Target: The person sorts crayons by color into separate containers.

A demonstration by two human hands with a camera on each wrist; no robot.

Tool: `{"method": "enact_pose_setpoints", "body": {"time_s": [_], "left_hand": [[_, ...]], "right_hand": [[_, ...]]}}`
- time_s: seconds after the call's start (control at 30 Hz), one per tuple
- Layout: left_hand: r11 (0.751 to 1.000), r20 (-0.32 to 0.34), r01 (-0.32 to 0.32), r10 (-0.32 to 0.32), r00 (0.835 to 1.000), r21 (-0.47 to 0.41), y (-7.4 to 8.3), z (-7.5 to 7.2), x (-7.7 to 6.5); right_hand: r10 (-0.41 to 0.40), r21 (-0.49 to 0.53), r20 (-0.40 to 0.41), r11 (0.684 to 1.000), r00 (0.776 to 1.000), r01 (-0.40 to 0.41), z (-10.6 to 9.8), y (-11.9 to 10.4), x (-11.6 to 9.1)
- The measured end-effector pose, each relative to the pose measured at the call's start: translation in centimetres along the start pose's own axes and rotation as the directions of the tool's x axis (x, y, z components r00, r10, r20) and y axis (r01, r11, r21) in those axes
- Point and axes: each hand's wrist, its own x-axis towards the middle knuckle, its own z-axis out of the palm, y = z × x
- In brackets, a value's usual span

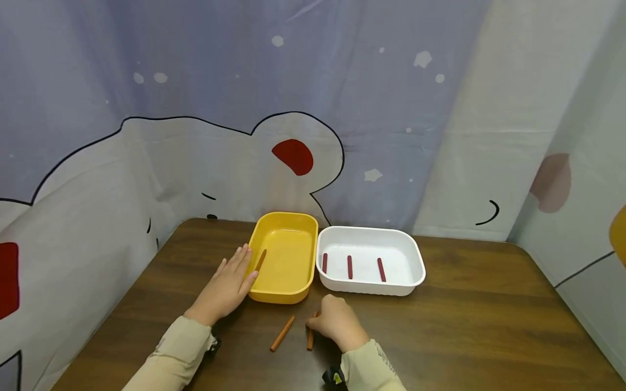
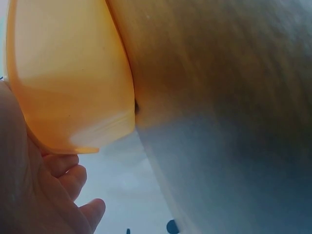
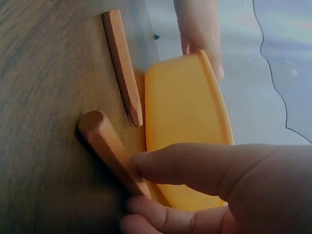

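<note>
My left hand lies with fingers extended over the left rim of a yellow tray, thumb spread to its inner side. Inside that tray, one orange-brown stick leans along the left wall. On the table in front, my right hand pinches an orange-brown crayon-like stick between thumb and fingers; its near end sticks out toward me. Just left of it lies a second orange-brown stick, faceted with a tapered end in the right wrist view. In the left wrist view the yellow tray's outer wall fills the upper left.
A white tray stands close against the yellow one on the right, with three dark red sticks spaced apart inside. Both trays sit toward the back of the brown wooden table. A printed curtain hangs behind and along the sides.
</note>
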Motion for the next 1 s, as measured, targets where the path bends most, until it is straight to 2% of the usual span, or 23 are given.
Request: {"method": "enact_pose_setpoints", "body": {"time_s": [0.3, 0.43, 0.57, 0.67, 0.87, 1.0], "left_hand": [[1.000, 0.008, 0.012, -0.012, 1.000, 0.001, 0.0, 0.1, 0.1], [1.000, 0.017, 0.017, -0.017, 1.000, -0.002, 0.0, 0.2, 0.1], [1.000, 0.023, 0.021, -0.021, 1.000, -0.007, 0.0, 0.2, 0.0], [1.000, 0.021, 0.020, -0.020, 1.000, -0.002, 0.0, 0.2, 0.0], [1.000, 0.015, 0.016, -0.016, 1.000, 0.000, -0.1, 0.2, 0.0], [1.000, 0.016, 0.016, -0.016, 1.000, -0.002, 0.0, 0.2, 0.1]], "right_hand": [[-0.023, 0.000, -0.003, 1.000, 1.000, 0.023, -0.2, 0.1, -0.1], [-0.041, 0.043, 0.026, 0.998, 0.999, 0.040, -0.4, 0.2, -0.1], [-0.095, 0.116, 0.058, 0.989, 0.994, 0.088, -0.7, 0.6, 0.1], [-0.132, 0.203, 0.073, 0.972, 0.988, 0.115, -1.1, 1.1, 0.5], [-0.105, 0.420, 0.147, 0.907, 0.984, 0.034, -1.5, 1.7, 1.0], [-0.094, 0.510, 0.167, 0.860, 0.981, -0.004, -1.4, 1.7, 1.2]]}}
